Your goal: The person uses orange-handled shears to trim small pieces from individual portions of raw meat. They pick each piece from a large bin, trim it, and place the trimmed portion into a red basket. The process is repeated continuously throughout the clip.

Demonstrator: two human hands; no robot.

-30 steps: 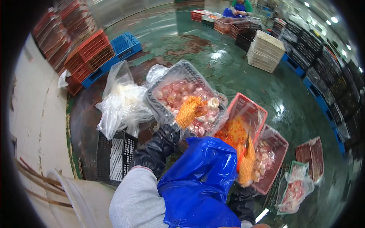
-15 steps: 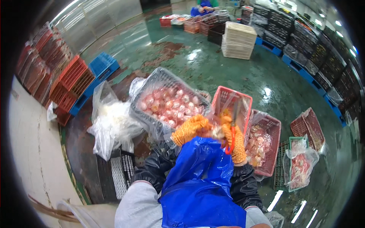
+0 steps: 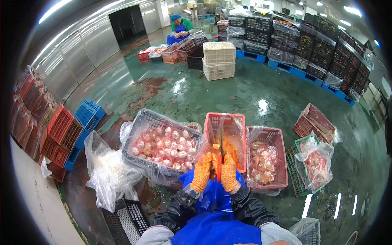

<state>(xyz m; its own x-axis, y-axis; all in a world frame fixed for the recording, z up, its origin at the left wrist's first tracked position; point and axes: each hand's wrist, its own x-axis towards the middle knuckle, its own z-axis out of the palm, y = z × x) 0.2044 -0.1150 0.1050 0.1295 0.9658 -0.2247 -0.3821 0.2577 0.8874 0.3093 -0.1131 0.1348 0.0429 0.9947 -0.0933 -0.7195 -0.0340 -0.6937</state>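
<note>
Both my hands wear orange textured gloves and meet in front of my blue apron, over the near edge of a red crate (image 3: 244, 141) lined with clear plastic. My right hand (image 3: 229, 173) is closed round red-handled scissors (image 3: 219, 169), their dark blade pointing away from me. Close beside it, my left hand (image 3: 201, 173) has its fingers curled in; what it grips is hidden. To the left, a dark lined crate (image 3: 134, 158) is heaped with round pink-and-white pieces (image 3: 167, 143). On the right stands a dark red crate (image 3: 281, 163) with more such pieces.
Crumpled clear plastic (image 3: 110, 179) lies at left beside black crates (image 3: 126, 220). A green crate (image 3: 304, 161) with a bagged load stands at right. White stacked crates (image 3: 219, 61), a seated person (image 3: 179, 30) and tall black crate stacks (image 3: 281, 36) are farther back. The green floor is wet.
My view has tilted up, showing more of the room. My hands have drawn closer together, and the scissors have moved from beside my left hand's work to right between both gloves.
</note>
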